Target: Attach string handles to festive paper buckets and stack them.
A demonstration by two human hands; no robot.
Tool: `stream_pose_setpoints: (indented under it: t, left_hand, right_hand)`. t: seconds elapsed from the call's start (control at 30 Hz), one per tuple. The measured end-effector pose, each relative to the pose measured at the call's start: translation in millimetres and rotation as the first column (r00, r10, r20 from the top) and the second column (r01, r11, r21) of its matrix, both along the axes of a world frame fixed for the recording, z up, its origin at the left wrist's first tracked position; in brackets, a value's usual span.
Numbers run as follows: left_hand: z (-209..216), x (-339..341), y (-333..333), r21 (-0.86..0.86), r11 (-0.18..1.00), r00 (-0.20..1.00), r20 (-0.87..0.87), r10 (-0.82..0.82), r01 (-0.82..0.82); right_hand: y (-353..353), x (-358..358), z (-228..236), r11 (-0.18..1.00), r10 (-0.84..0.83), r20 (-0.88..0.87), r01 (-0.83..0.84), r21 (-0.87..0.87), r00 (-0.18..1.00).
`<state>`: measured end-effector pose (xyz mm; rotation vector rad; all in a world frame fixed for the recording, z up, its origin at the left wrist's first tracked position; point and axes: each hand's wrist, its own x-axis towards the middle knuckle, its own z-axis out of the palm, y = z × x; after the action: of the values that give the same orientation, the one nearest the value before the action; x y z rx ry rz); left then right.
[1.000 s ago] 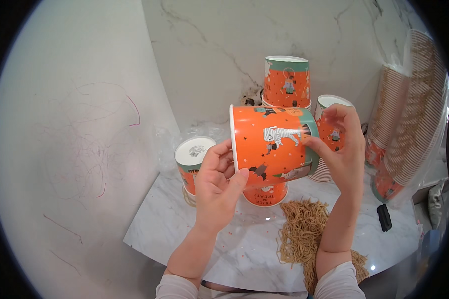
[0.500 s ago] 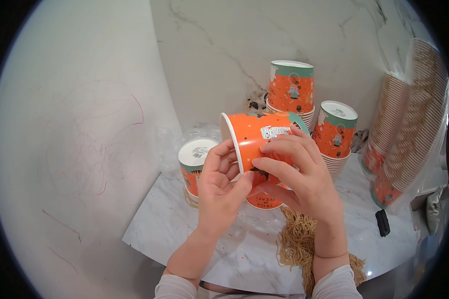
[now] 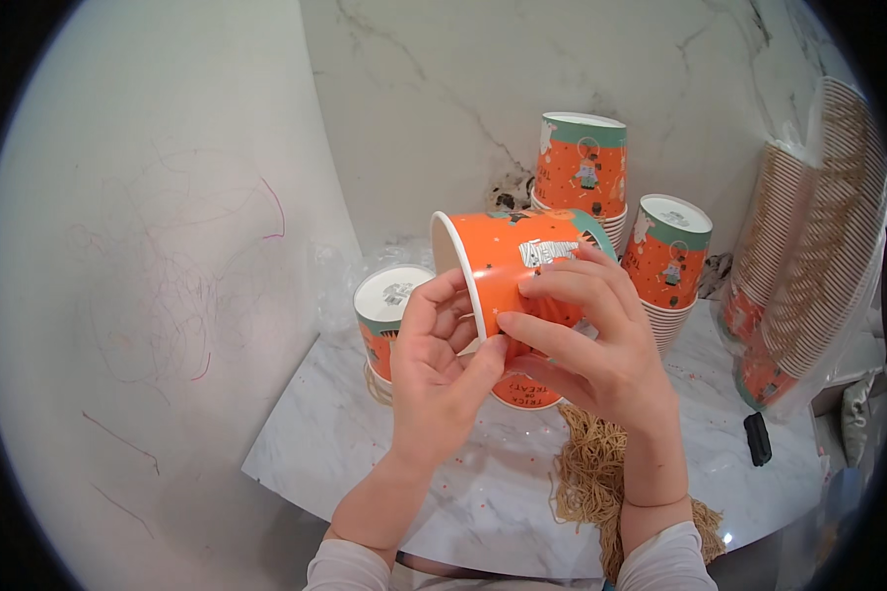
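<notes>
An orange and green paper tub [image 3: 498, 261] with a white rim is held up on its side over the table, its mouth facing left. My left hand [image 3: 439, 360] grips the rim, fingers reaching into the mouth and thumb outside. Around the tub's outer wall my right hand [image 3: 596, 335] is closed, its fingers bent over the printed side. Below the hands stands another orange tub [image 3: 527, 389], partly hidden. A bundle of tan strings [image 3: 589, 468] lies beneath my right forearm.
An upside-down tub [image 3: 389, 295] stands at left. Behind are a taller stack of tubs [image 3: 581, 163] and a shorter stack [image 3: 672, 251]. Long bagged stacks of tubs [image 3: 808, 236] lean at right, near a small black object [image 3: 757, 439] on the marble-patterned table [image 3: 345, 433].
The held tub has turned slightly, bringing its printed side a little further round. Both hands keep their grip, and the view has shifted slightly.
</notes>
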<state>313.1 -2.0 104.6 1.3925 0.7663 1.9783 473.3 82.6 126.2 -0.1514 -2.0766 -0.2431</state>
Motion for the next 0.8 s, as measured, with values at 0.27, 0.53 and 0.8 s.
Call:
stream_pose_setpoints:
  t: [0.27, 0.53, 0.8]
  left_hand:
    - [-0.8, 2.1, 1.2, 0.009, 1.000, 1.000, -0.026, 0.009, -0.009]
    - [-2.3, 4.1, 1.0, 0.047, 0.998, 0.999, -0.014, 0.042, -0.041]
    - [-5.3, 3.2, 5.6, 0.082, 0.996, 0.997, -0.055, 0.049, -0.044]
  right_hand:
    - [-1.4, -0.7, 2.8, 1.000, 0.025, -0.003, -0.025, -0.009, 1.000]
    - [-3.0, 0.5, 3.4, 1.000, 0.014, -0.005, -0.014, 0.003, 1.000]
    - [3.1, 1.8, 3.0, 0.999, 0.050, -0.015, -0.050, -0.005, 0.999]
